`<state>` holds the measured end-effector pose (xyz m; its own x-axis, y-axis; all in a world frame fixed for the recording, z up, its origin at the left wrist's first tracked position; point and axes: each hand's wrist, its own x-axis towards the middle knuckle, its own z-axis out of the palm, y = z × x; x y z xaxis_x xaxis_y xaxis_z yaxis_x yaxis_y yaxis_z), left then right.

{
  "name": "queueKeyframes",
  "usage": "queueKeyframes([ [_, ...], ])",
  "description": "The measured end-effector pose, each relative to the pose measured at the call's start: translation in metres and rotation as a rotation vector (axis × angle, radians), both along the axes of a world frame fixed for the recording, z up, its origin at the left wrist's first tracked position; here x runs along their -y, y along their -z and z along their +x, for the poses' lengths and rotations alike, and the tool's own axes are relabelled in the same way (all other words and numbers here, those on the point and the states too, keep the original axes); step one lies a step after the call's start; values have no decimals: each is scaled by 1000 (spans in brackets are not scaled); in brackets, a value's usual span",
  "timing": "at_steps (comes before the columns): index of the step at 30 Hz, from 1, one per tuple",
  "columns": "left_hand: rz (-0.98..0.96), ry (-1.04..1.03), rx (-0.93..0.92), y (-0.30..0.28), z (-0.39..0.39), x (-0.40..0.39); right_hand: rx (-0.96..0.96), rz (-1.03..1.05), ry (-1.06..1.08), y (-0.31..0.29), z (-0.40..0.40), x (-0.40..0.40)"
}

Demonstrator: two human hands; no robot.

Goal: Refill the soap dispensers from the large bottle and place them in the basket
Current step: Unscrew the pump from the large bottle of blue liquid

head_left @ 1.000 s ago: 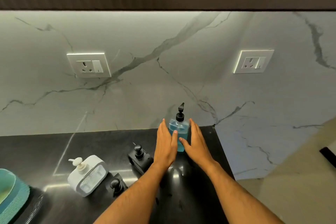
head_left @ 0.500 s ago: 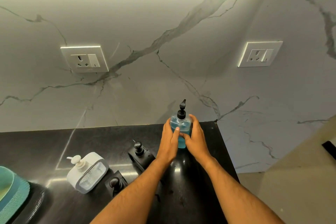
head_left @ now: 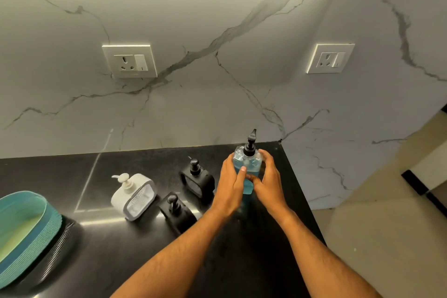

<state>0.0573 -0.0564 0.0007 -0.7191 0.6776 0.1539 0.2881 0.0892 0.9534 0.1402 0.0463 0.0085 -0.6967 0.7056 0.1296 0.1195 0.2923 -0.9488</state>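
Both hands, the left hand (head_left: 231, 184) and right hand (head_left: 269, 180), have closed from flanking to gripping the large bottle (head_left: 247, 164) at the worktop's (head_left: 116, 249) two o'clock corner, so pouring can likely start.

Blue liquid is seen in the black-pumped bottle (head_left: 246, 164), beside two black dispensers (head_left: 197, 180), a white dispenser (head_left: 133, 196), a teal basket (head_left: 52, 225) and the black desk (head_left: 145, 249).
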Motion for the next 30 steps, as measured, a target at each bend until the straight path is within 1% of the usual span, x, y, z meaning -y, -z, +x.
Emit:
queueKeyframes([
  [7, 24, 27, -62, -8, 38, 74, -22, 4, 27, -7, 42, 70],
  [11, -5, 40, -91, -2, 50, 126, -4, -8, -11, -4, 60, 114],
  [14, -18, 36, -147, 4, 55, 163, 17, -8, -47, 0, 66, 146],
  [17, -46, 27, -209, 11, 54, 193, 28, -18, -87, 5, 67, 171],
  [20, -90, 26, -233, 20, 50, 215, 33, -14, -110, 12, 67, 191],
  [25, -85, 51, -168, 27, 45, 237, 66, -4, -134, 18, 64, 209],
  [30, -62, 78, -42, 23, 42, 241, 92, -2, -172, 16, 64, 211],
])
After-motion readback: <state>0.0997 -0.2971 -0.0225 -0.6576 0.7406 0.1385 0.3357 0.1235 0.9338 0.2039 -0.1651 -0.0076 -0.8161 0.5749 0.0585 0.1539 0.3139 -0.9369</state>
